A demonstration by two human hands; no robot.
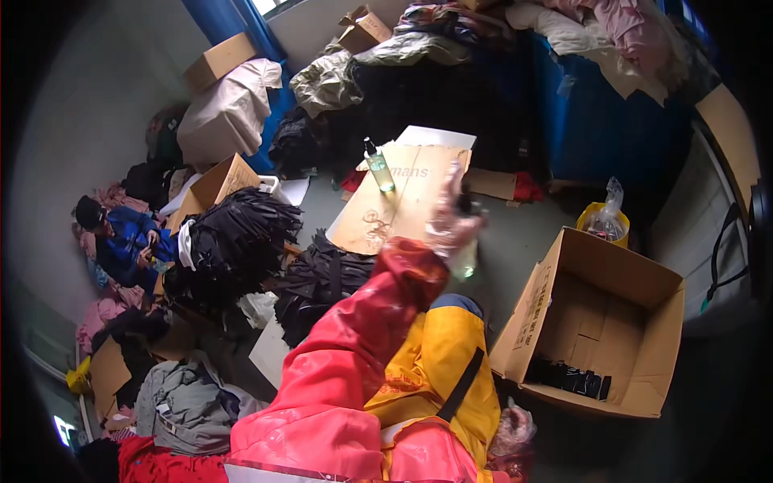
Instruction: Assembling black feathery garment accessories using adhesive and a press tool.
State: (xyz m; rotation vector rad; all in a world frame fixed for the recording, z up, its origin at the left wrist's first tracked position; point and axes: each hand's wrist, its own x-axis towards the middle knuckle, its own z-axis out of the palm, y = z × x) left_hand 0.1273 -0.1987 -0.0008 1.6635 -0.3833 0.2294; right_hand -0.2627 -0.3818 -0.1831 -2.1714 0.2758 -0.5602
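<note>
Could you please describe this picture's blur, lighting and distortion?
All in the head view: the left hand is blurred, the standing green bottle clearer; the window glares white at the top edge; shadow darkens the open box's inside; fisheye distortion bends edges near the black rim.

Head cam = left one of a side-by-side pair, worn on the person's head; wide fisheye, upright, unmirrored. Looks fwd & steeply down, from abv the lap. V. close: glossy red-pink sleeve (322, 386) looms large at near centre, w/ yellow fabric apron (459, 346) just to its right. Mid-dist.: flat brown cardboard sheet (411, 205), seen at a slant from abv; open brown cardboard box (535, 314) at near right, angled so cam sees inside. Far: heaped grey-green cloth (326, 80), approx. centre. Co-worker in blue jacket (125, 229) shows small, well off left. Pale grey wall (88, 145) bends along left edge; corners go black.
</note>
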